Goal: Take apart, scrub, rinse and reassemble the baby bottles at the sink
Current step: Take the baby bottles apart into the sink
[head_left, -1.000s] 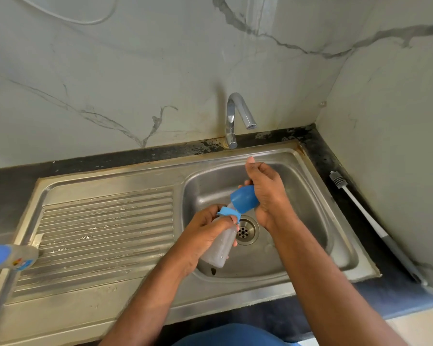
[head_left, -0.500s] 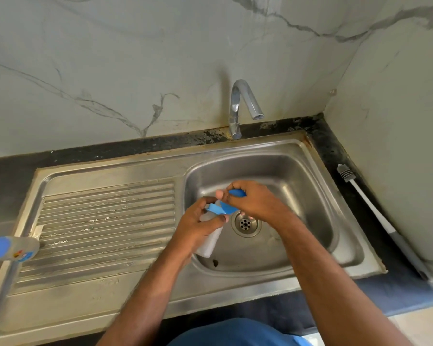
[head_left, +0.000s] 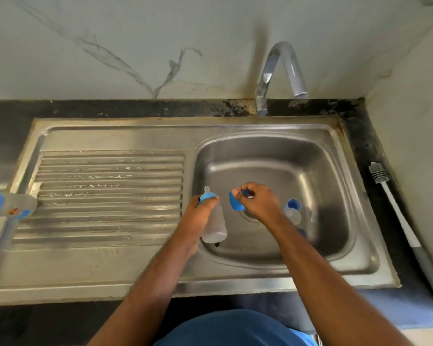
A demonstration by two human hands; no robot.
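A: Starting at the far left, what's that on the edge of the ribbed steel draining board (head_left: 110,196)?

B: A clear plastic bottle with a blue cap and a coloured label (head_left: 9,204), lying on its side, only partly in view. Probably dish soap, though it's too blurred at the frame edge to be sure.

A: And the left hand (head_left: 200,216)?

B: Its fingers are wrapped round the neck of the frosted clear baby bottle (head_left: 215,223), which hangs over the left side of the stainless steel sink basin (head_left: 335,171), base towards the person. The pale blue screw collar with its clear teat (head_left: 208,195) is on the bottle yet.

A: The right hand (head_left: 259,203)?

B: Its fingertips pinch the rounded blue dome cap (head_left: 236,204), held apart from the bottle above the drain.

A: So how to do this step well?

B: Set the cap down in the basin beside the other blue and clear bottle parts (head_left: 293,211) near the right forearm, so the pieces stay together. Then hold the bottle body firm with the left and twist the collar off with the right, low over the basin so a slip lands inside. The white-handled bottle brush (head_left: 395,211) waits on the dark surface (head_left: 360,126) at right; the chrome tap (head_left: 280,76) isn't running
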